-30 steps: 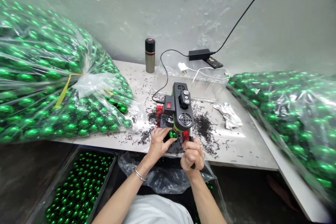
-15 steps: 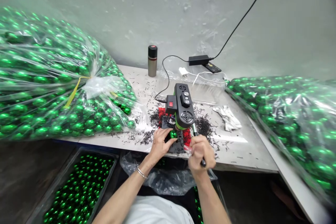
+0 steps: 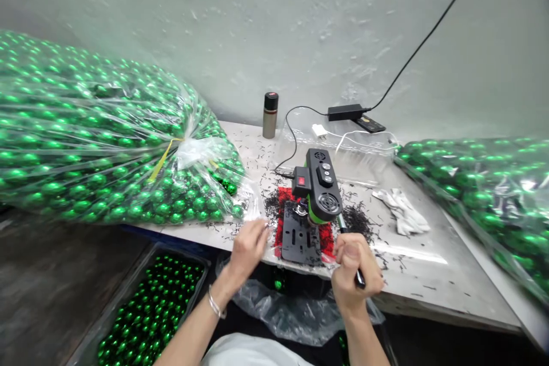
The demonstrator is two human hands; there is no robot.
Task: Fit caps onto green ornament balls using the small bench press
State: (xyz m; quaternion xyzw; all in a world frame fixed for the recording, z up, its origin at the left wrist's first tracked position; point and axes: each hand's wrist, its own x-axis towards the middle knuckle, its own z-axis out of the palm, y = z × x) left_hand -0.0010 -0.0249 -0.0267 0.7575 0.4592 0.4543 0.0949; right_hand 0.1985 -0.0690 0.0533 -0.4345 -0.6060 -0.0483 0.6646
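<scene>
My right hand (image 3: 355, 271) is wrapped round the black-gripped lever handle (image 3: 359, 280) of a small black and green press machine (image 3: 325, 186). Below the machine's head lies its slotted black base plate (image 3: 302, 237), on a red mat (image 3: 285, 197), with no ball on it. My left hand (image 3: 249, 249) hovers by the table's front edge, left of the plate, fingers slightly bent and apart from the thumb; I see nothing in it. A shiny green ball (image 3: 278, 285) shows beneath the table edge, over a plastic-lined container (image 3: 287, 309).
A big clear bag of green balls (image 3: 107, 166) fills the left; another bag (image 3: 480, 194) lies right. A lined crate of balls (image 3: 150, 309) stands low left. Black scraps (image 3: 358, 222), white gloves (image 3: 403, 211), a flask (image 3: 270, 117) and a power adapter (image 3: 345, 112) are on the table.
My left hand has moved left off the base plate, and the green ball it held there is gone from the plate. My right hand stays on the lever. The view has shifted.
</scene>
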